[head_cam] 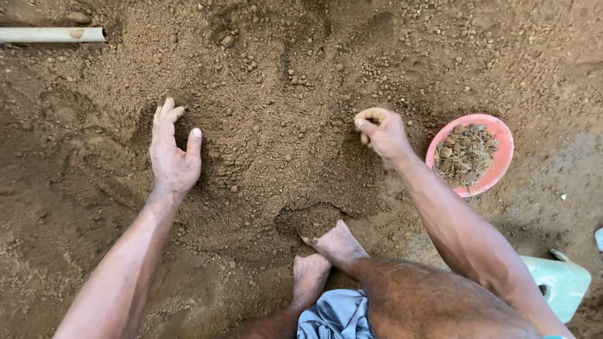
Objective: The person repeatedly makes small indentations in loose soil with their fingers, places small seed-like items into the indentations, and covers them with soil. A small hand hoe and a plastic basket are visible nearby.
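My right hand [381, 132] was curled closed, fingers pinched (contents too small to tell), above the soil heap [282, 125]. Left hand [173, 154] lay open, palm down, fingers pressed into the soil. Pink bowl [499, 135] w/ stones & debris sat just beside my right wrist. Bare feet [326, 251] touched the heap's near edge.

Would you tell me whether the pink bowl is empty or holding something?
Holding something: the pink bowl sits upright on the soil, partly filled with dry roots and small stones.

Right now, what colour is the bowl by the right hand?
Pink bowl, holding brownish debris; the head view shows it best.
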